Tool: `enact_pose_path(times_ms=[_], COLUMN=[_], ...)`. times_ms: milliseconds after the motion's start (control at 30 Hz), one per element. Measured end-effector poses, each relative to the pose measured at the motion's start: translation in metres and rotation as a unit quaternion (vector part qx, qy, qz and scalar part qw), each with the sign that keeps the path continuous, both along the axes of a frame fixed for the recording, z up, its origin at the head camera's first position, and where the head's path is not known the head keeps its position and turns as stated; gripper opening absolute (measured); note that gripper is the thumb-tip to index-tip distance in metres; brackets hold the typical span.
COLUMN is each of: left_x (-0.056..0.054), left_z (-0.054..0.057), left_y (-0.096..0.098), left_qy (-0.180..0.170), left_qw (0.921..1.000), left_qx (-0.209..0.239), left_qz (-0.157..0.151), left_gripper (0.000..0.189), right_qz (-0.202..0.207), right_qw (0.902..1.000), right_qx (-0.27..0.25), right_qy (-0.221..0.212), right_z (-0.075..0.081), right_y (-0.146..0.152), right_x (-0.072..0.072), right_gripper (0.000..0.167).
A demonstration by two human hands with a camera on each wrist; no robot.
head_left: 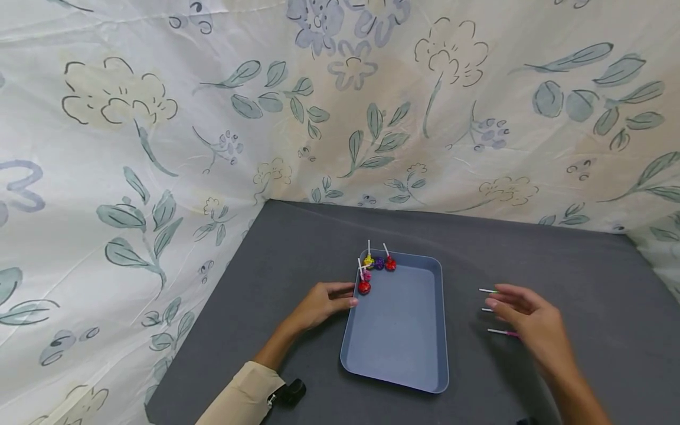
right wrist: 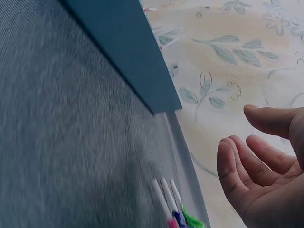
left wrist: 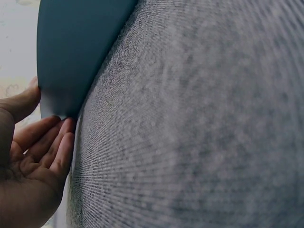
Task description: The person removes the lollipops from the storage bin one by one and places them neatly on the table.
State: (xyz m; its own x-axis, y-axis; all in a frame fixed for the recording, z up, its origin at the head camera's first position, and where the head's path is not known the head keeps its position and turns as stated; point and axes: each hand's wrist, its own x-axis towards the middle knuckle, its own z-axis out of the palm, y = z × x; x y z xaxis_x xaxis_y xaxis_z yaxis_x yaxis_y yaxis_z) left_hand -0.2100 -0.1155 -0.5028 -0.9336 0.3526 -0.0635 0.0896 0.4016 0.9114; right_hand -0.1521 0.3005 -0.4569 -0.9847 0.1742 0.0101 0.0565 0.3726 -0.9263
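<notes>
A blue-grey tray point(head_left: 395, 330) lies on the dark table. My left hand point(head_left: 325, 306) holds its left side, thumb at the rim and fingertips against the outer wall, as the left wrist view also shows. Several wrapped lollipops sit in the tray's far left corner, among them a yellow lollipop point(head_left: 369, 261), a purple lollipop point(head_left: 379, 264) and a red lollipop point(head_left: 363, 287). Right of the tray, my right hand point(head_left: 533, 319) hovers over three lollipops, its fingers loosely bent with nothing between them. Pink, purple and green wrappers point(right wrist: 190, 219) show in the right wrist view; the heads are hidden.
The dark grey tabletop point(head_left: 297, 248) extends around the tray. A floral cloth point(head_left: 340, 118) hangs behind the table and along its left side. A black strap piece point(head_left: 293, 392) is by the left sleeve.
</notes>
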Motion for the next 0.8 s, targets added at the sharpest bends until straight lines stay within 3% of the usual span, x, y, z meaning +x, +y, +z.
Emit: enact_pose_path(times_ms=[533,800], left_x=[-0.001,-0.001], left_z=[-0.002,-0.003], left_y=[0.0,0.0], left_qy=[0.008,0.004], left_qw=[1.0,1.0], left_qx=[-0.003,0.0], left_qz=[-0.003,-0.001], left_gripper=[0.052,0.052], right_qz=[0.024,0.048], right_qw=[0.9996,0.9957], right_qx=[-0.01,-0.068], right_qy=[0.01,0.041], right_z=[0.006,0.009], right_y=[-0.041,-0.055], right_x=[-0.012,-0.015], right_gripper=[0.052,0.034])
